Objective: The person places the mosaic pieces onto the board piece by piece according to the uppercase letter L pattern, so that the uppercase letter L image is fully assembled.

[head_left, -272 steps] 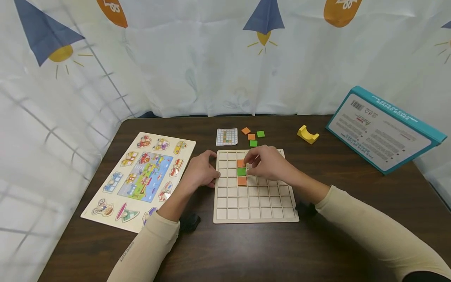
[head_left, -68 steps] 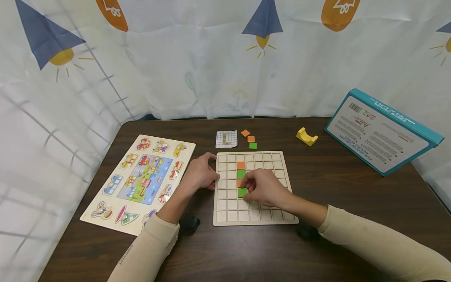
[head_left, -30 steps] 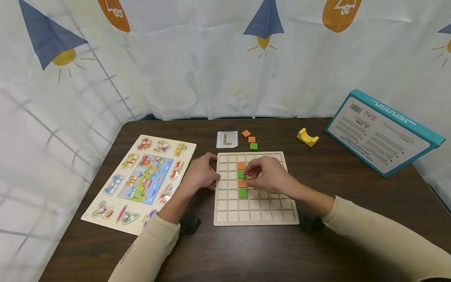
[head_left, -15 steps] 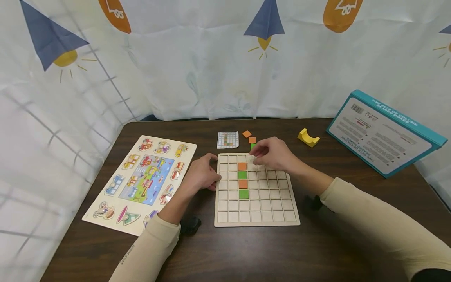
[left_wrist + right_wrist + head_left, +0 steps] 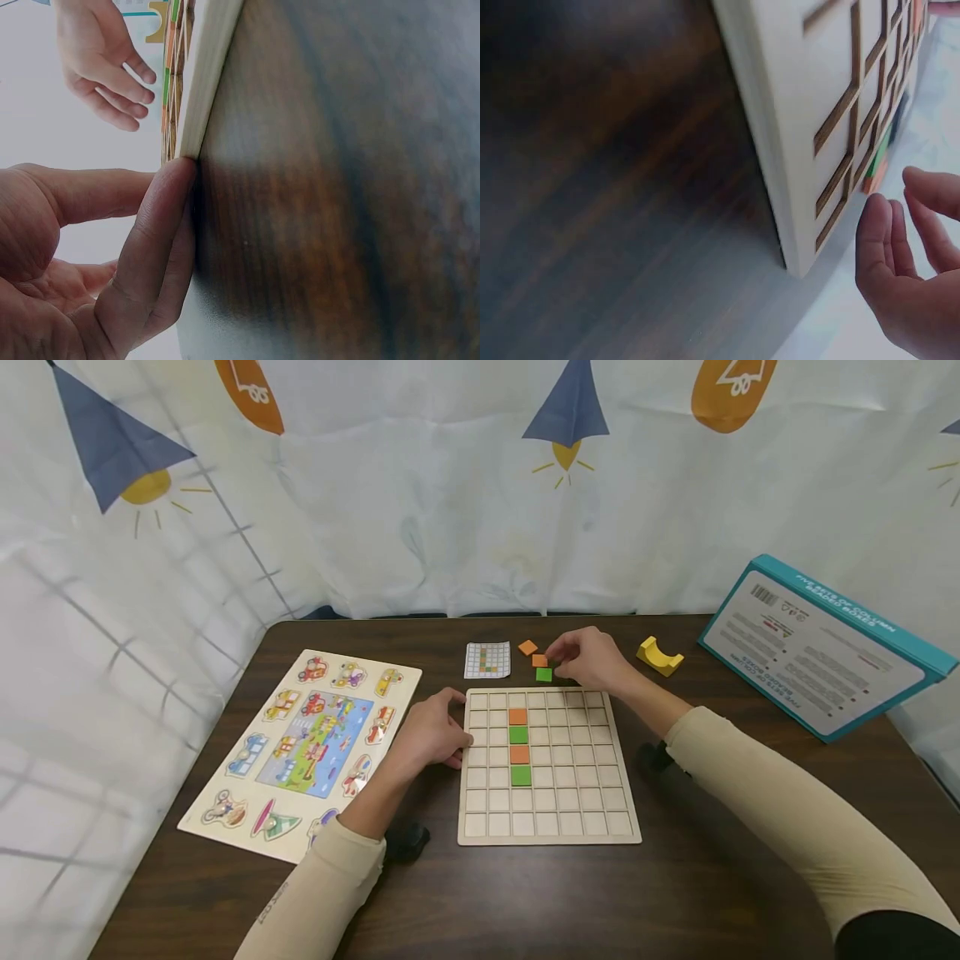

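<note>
A wooden grid board [image 5: 577, 793] lies in front of me, with a column of orange [image 5: 517, 716], green [image 5: 518, 734], orange [image 5: 520, 754] and green [image 5: 521, 775] tiles. Beyond its far edge lie two loose orange tiles [image 5: 528, 647] and one loose green tile [image 5: 543, 674]. My right hand [image 5: 555, 658] reaches over them, fingers loosely curved beside the nearer orange tile, holding nothing. In the right wrist view its fingers [image 5: 900, 247] hang relaxed past the board [image 5: 817, 97]. My left hand [image 5: 459, 727] rests against the board's left edge, fingers [image 5: 154, 232] pressed flat to the rim [image 5: 210, 67].
A small pattern card [image 5: 487, 660] lies left of the loose tiles. A yellow curved block [image 5: 659, 655] and a tilted teal box [image 5: 825, 643] are to the right. A picture peg puzzle [image 5: 307, 743] lies on the left. Patterned curtains enclose the dark table [image 5: 712, 877].
My right hand set a green tile in the fourth cell of the column, then moved away from the board, past its far edge to the loose tiles. The left hand stayed put.
</note>
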Demonstrator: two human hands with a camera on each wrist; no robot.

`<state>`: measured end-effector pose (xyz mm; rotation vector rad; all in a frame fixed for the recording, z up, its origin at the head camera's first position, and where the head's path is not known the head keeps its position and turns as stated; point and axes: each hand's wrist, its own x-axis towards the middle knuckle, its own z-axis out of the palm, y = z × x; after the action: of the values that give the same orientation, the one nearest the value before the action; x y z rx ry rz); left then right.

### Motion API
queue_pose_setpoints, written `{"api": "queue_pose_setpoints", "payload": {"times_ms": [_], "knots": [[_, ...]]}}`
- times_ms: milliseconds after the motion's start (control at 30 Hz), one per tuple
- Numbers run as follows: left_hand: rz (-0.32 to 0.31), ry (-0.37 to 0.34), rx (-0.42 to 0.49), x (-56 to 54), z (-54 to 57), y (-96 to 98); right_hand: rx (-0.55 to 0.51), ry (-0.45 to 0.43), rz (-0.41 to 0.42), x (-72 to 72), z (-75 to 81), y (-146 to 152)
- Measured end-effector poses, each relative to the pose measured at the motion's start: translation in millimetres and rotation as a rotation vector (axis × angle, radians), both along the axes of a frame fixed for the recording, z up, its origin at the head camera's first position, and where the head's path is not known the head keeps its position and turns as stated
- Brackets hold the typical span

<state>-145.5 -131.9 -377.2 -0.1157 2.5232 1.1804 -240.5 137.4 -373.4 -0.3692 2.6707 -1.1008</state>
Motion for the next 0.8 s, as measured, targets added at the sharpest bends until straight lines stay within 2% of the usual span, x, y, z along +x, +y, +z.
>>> {"api": "queue_pose_setpoints", "payload": {"times_ms": [333,800], "knots": [[0.007,-0.007,-0.002,-0.7,-1.4,0.4,0.063,0.017,0.029,-22.2,-4.0,-2],[0.002,-0.013,-0.02,-1.5,-0.1,0.8,0.097,-0.035,0.054,-33.2,-5.6,-11]]}}
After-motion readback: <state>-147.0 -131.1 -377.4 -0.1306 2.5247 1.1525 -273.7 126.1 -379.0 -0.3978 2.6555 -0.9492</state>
